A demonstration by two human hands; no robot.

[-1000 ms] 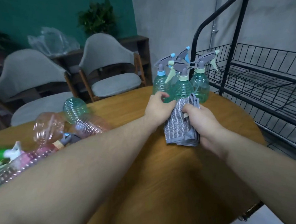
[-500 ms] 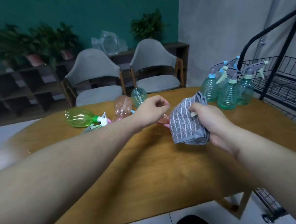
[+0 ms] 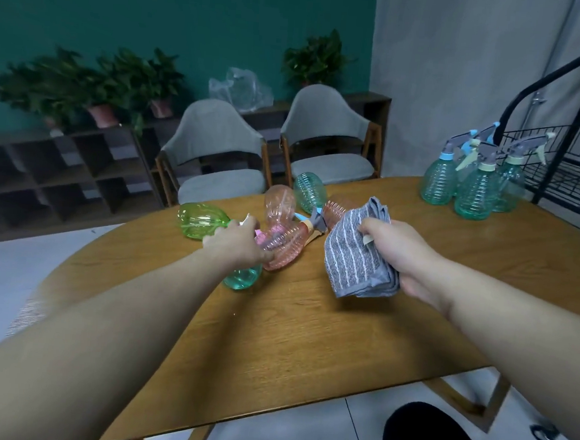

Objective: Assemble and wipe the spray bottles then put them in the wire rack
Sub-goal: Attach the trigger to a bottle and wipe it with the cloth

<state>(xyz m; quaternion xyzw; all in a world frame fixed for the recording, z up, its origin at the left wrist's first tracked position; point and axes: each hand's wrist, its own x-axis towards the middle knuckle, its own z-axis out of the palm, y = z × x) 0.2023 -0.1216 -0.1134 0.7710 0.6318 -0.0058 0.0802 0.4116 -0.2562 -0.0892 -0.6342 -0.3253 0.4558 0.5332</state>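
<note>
four upright teal bottles [image 3: 476, 195]; two pink bottles [image 3: 281, 245] lying.

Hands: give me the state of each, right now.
Left hand: fingers curled onto the pink bottle lying on the table.
Right hand: gripping the grey striped cloth.
</note>
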